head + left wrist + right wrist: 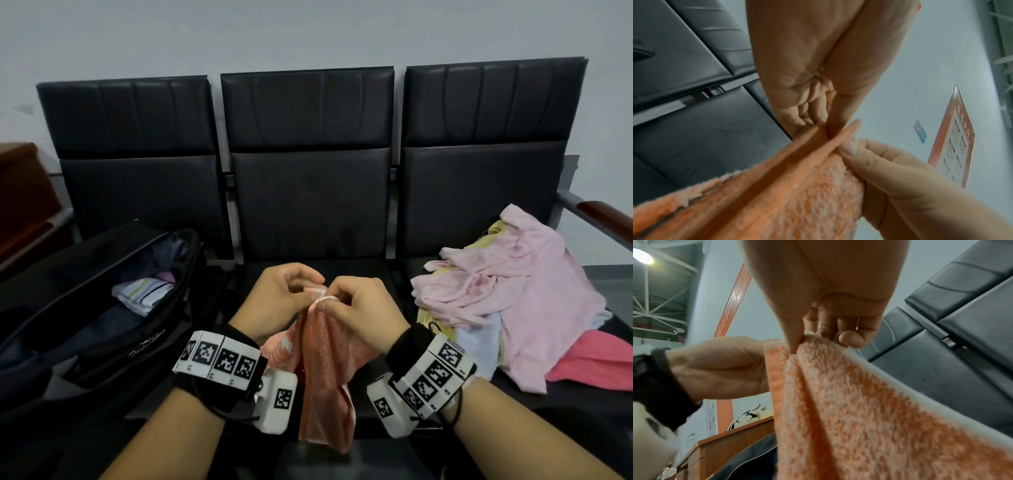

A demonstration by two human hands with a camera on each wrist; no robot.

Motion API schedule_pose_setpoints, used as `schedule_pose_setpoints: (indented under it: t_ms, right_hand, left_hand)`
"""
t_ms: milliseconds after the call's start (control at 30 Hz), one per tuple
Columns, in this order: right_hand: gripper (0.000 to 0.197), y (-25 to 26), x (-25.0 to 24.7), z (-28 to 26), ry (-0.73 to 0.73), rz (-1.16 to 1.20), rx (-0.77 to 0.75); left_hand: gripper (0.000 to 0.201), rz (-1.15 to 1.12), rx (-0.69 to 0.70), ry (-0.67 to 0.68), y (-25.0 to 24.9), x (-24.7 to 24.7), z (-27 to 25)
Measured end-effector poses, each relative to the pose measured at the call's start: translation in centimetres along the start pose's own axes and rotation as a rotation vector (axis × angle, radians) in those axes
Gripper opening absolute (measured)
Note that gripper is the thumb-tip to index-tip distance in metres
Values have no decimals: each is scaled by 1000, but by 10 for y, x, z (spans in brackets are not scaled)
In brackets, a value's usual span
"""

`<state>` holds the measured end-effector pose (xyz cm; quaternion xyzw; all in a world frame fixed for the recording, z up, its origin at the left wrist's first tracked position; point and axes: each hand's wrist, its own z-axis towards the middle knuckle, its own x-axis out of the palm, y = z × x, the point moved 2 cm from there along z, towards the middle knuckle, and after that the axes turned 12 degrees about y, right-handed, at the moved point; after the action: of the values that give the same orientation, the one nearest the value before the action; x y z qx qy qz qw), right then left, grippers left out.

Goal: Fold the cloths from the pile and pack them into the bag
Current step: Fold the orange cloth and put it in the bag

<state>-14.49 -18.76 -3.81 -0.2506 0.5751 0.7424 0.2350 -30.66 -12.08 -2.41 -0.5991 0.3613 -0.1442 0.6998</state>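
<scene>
At frame centre, left hand (284, 294) and right hand (359, 305) pinch the cloth (325, 370) top edge, thumbs touching; it hangs lengthwise below both. Bag (102, 294) lower left, nearer left hand.

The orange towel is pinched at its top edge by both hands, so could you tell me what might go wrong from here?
1. The left hand and right hand pinch the orange towel only by fingertips at one bunched spot; a corner could slip free.
2. The towel hangs creased below, so the fold may come out uneven.
3. The black bag already holds folded cloths; a bulky fold may fit poorly.
</scene>
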Motion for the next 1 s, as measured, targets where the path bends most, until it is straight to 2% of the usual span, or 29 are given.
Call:
schedule_pose_setpoints:
  t_ms: [200, 467, 700, 867, 1000]
  right_hand:
    - [31, -5, 5, 2, -65, -76, 76]
    - [27, -5, 7, 5, -83, -57, 125]
    - [25, -4, 8, 5, -92, -4, 164]
    - [21, -4, 10, 7, -57, 64, 144]
    - [15, -13, 9, 3, 93, 100, 81]
  left_hand:
    - [18, 3, 12, 0, 2, -1, -4]
    - [10, -62, 16, -35, -1, 1, -12]
    - [28, -49, 43, 11, -1, 2, -16]
    - [21, 3, 91, -141, 3, 6, -13]
    - [23, 99, 159, -224, 3, 2, -16]
